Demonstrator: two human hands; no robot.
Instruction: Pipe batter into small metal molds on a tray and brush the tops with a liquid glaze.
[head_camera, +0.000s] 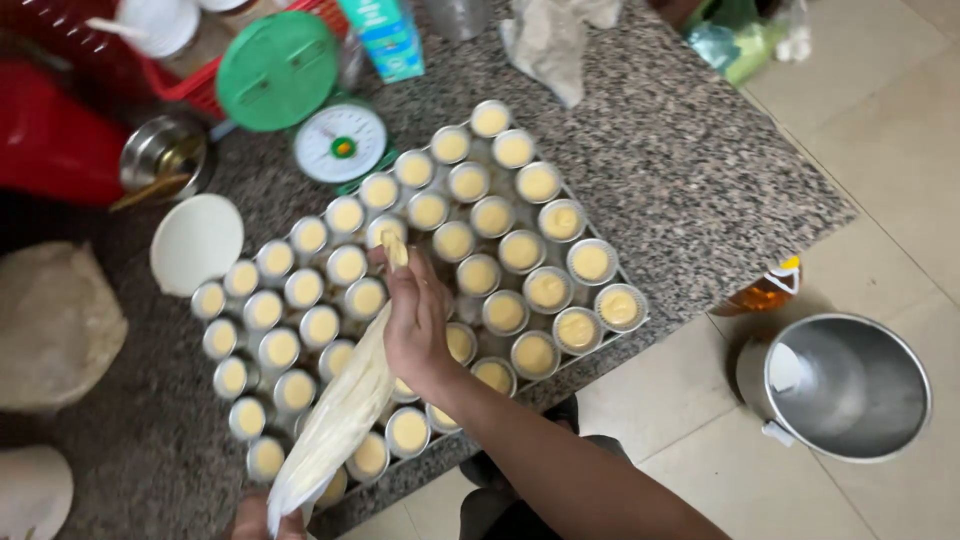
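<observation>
A tray (640, 322) on the granite counter (680, 170) holds several small round metal cups (548, 289) filled with pale yellow batter. My right hand (418, 325) grips the front of a white piping bag (340, 415), its yellow tip (395, 248) pointing down over a cup near the tray's middle. My left hand (262, 520) squeezes the bag's twisted rear end at the bottom edge, mostly out of frame.
A green kitchen scale (335, 140) stands behind the tray beside a teal carton (385, 38), a steel bowl (165, 155) and a white lid (197, 243). A cloth-covered lump (50, 325) lies left. On the tiled floor stand a steel pot (845, 385) and an oil bottle (765, 292).
</observation>
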